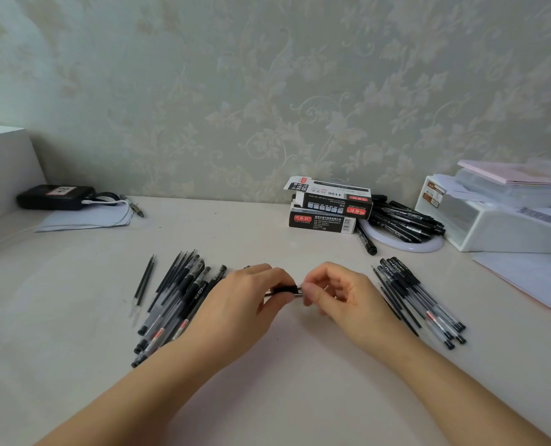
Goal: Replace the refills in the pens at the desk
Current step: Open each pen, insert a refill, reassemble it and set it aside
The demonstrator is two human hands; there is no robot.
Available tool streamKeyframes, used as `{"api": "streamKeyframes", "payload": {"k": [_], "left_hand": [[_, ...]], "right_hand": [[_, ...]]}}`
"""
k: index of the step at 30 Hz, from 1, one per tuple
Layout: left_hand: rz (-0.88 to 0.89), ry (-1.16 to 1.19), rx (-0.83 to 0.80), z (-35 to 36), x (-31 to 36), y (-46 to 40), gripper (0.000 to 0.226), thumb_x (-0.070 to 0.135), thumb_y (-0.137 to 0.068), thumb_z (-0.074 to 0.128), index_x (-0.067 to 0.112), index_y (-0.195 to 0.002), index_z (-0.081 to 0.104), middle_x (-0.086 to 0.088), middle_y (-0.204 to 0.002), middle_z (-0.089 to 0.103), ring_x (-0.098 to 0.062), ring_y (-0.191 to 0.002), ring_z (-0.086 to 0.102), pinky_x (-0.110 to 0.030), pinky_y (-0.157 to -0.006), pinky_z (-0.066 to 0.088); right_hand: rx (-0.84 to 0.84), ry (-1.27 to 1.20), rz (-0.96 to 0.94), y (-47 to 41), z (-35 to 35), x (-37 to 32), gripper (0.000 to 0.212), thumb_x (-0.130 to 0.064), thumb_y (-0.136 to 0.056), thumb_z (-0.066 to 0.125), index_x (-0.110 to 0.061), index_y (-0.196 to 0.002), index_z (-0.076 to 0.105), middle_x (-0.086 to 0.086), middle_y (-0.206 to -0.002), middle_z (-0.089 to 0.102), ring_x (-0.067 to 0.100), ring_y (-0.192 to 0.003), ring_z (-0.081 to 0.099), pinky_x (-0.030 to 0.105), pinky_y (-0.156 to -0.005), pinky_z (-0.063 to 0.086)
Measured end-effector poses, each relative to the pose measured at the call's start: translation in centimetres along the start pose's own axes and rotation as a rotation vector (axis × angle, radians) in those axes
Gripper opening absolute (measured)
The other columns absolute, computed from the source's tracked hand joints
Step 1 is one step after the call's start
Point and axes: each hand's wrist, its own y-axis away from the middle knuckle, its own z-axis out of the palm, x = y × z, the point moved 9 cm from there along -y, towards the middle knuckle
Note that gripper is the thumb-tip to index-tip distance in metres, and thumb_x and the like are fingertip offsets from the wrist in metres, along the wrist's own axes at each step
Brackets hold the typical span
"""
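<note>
Both hands meet over the near middle of the desk (267,397): my left hand (251,291) curls round one pen (284,290) while my right hand (335,292) pinches its tip. Left pile (177,297) with loose refills (143,284) and right pile (419,300) suggest I'm partway through.

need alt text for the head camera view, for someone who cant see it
Two bare hands hold one pen above a pale desk: the left hand grips its barrel, the right hand pinches its tip end. Piles of pens lie to the left and right, with stacked black boxes behind.
</note>
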Motion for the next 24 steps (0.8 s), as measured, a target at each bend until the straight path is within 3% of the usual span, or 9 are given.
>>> {"api": "streamKeyframes", "payload": {"k": [3, 5, 7, 10, 16, 20, 24], "left_hand": [[0.017, -0.005, -0.010, 0.2, 0.2, 0.1, 0.008, 0.033, -0.093, 0.059, 0.032, -0.097, 0.066, 0.016, -0.083, 0.058, -0.011, -0.068, 0.056, -0.033, -0.066, 0.047], [0.011, -0.013, -0.006, 0.2, 0.2, 0.1, 0.007, 0.033, -0.093, 0.059, 0.033, -0.097, 0.065, 0.016, -0.083, 0.057, -0.010, -0.067, 0.056, -0.033, -0.066, 0.047], [-0.002, -0.011, 0.010, 0.0, -0.1, 0.1, 0.008, 0.034, -0.093, 0.058, 0.032, -0.097, 0.065, 0.016, -0.083, 0.059, -0.010, -0.068, 0.056, -0.033, -0.066, 0.047], [-0.002, 0.003, 0.030, -0.3, -0.1, 0.0, 0.010, 0.034, -0.093, 0.058, 0.031, -0.096, 0.066, 0.015, -0.083, 0.061, -0.009, -0.069, 0.056, -0.034, -0.066, 0.047], [0.016, 0.054, 0.041, -0.5, 0.1, 0.0, 0.006, 0.030, -0.092, 0.061, 0.029, -0.095, 0.067, 0.012, -0.084, 0.063, -0.012, -0.069, 0.058, -0.035, -0.067, 0.048], [0.032, 0.068, 0.027, -0.3, 0.3, 0.0, 0.004, 0.028, -0.091, 0.064, 0.029, -0.092, 0.067, 0.012, -0.081, 0.062, -0.012, -0.069, 0.057, -0.032, -0.066, 0.047], [0.050, 0.048, 0.072, -0.8, 0.7, 0.1, 0.003, 0.027, -0.088, 0.068, 0.029, -0.089, 0.067, 0.012, -0.078, 0.060, -0.012, -0.065, 0.056, -0.033, -0.063, 0.047]], "right_hand": [[0.013, 0.015, 0.013, 0.2, 0.0, 0.1, 0.041, -0.055, -0.089, 0.052, -0.020, -0.071, 0.064, 0.000, -0.061, 0.064, 0.012, -0.058, 0.055, 0.041, -0.064, 0.048], [0.037, 0.042, 0.011, 0.1, -0.3, 0.1, 0.046, -0.062, -0.085, 0.048, -0.022, -0.071, 0.065, -0.002, -0.062, 0.067, 0.010, -0.056, 0.054, 0.038, -0.062, 0.048], [0.025, 0.036, 0.001, 0.1, -0.3, 0.0, 0.035, -0.060, -0.085, 0.054, -0.029, -0.079, 0.067, -0.006, -0.074, 0.070, 0.008, -0.058, 0.051, 0.033, -0.061, 0.046], [-0.018, 0.011, -0.006, 0.0, 0.1, 0.1, 0.012, -0.037, -0.092, 0.064, -0.030, -0.083, 0.066, -0.007, -0.075, 0.069, 0.013, -0.062, 0.049, 0.033, -0.062, 0.042], [-0.083, -0.056, -0.010, 0.0, 0.6, -0.1, 0.020, -0.033, -0.097, 0.057, -0.023, -0.081, 0.061, -0.001, -0.073, 0.068, 0.010, -0.060, 0.049, 0.019, -0.059, 0.041], [-0.085, -0.015, -0.017, 0.2, 0.8, -0.3, 0.024, -0.033, -0.101, 0.051, -0.021, -0.081, 0.058, -0.001, -0.071, 0.064, 0.011, -0.061, 0.048, 0.027, -0.060, 0.040], [-0.066, 0.038, -0.021, 0.2, 0.8, -0.5, 0.040, -0.040, -0.101, 0.046, -0.014, -0.071, 0.052, 0.014, -0.066, 0.054, 0.017, -0.059, 0.043, 0.036, -0.058, 0.036]]}}
